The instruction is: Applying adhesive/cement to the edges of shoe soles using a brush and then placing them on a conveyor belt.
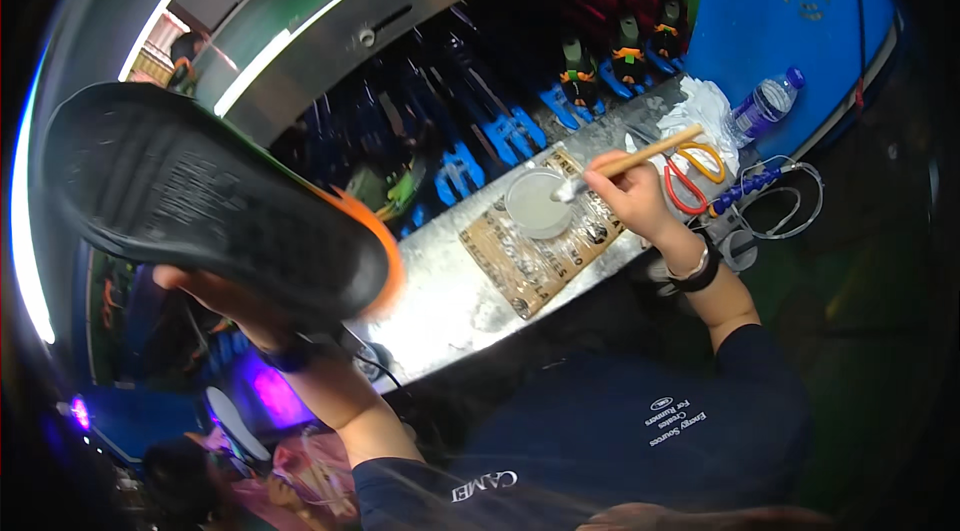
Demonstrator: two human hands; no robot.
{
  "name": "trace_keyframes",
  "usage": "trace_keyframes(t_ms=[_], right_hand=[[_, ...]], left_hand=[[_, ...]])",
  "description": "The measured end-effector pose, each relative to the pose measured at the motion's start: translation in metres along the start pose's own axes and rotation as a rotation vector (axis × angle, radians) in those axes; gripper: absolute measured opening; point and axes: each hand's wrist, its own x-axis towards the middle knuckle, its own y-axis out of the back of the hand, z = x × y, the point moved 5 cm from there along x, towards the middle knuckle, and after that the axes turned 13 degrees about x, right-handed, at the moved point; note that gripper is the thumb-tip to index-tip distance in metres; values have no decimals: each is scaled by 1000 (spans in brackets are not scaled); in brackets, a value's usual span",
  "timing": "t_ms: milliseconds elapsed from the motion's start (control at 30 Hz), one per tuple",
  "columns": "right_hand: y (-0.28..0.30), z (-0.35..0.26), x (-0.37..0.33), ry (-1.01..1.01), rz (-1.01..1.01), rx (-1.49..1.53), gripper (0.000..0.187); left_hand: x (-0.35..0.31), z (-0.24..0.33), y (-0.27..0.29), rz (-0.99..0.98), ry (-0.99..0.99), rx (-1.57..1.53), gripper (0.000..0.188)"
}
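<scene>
At the left, my left hand (225, 301) grips a shoe (220, 196) from below and holds it up off the bench. Its black underside faces me, with an orange edge at one end; most of my fingers are hidden by it. My right hand (638, 199) pinches a brush (648, 151) with a wooden handle. The brush's pale tip is over a round, shallow dish (535, 216) with a whitish inside; whether it touches cannot be made out. Under the dish lies a piece of brown printed cardboard (500, 271), partly covered in clear film.
The metal bench (435, 326) runs diagonally. Scissors (685, 191) with red and yellow handles, white cloth (700, 106), a bottle (765, 111) and a blue jointed hose (745, 191) crowd its right end. Behind, a rack holds shoes (628, 56) on blue supports. Another person (310, 471) is at lower left.
</scene>
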Motion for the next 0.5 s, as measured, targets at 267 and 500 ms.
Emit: trace_keyframes(t_ms=[267,500], right_hand=[[-35,16,8,-1,-137,-304,14],[-32,34,6,-75,-198,-417,13]], left_hand=[[-177,-122,75,-181,550,-762,58],[-200,-141,96,-132,639,-515,55]])
